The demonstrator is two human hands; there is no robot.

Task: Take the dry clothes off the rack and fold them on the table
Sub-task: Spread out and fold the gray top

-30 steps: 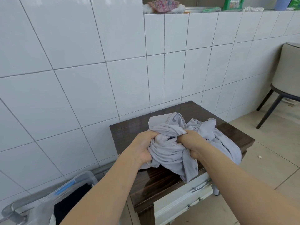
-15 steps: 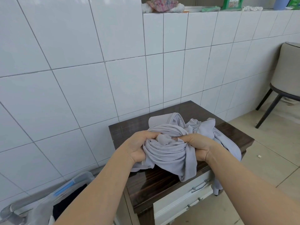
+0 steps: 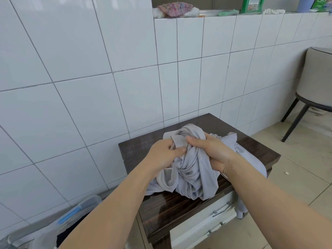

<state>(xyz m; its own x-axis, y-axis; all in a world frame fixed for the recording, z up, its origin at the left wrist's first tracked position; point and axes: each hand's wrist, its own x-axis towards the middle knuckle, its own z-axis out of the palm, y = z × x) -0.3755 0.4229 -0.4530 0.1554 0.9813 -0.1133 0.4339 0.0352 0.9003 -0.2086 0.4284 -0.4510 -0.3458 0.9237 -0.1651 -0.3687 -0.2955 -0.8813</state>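
Since a moment ago the right hand (image 3: 212, 153) has climbed higher on the bunched grey garment (image 3: 192, 169), which both it and the left hand (image 3: 162, 153) grip atop the dark table (image 3: 136, 150). Left of the table, a clear bin (image 3: 79, 212) holds dark clothing. The green packet (image 3: 252, 4) on the ledge above bears print too small to read.

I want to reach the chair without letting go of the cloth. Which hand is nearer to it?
Right. The right hand grips the cloth on the chair's side; the left hand grips it farther away.
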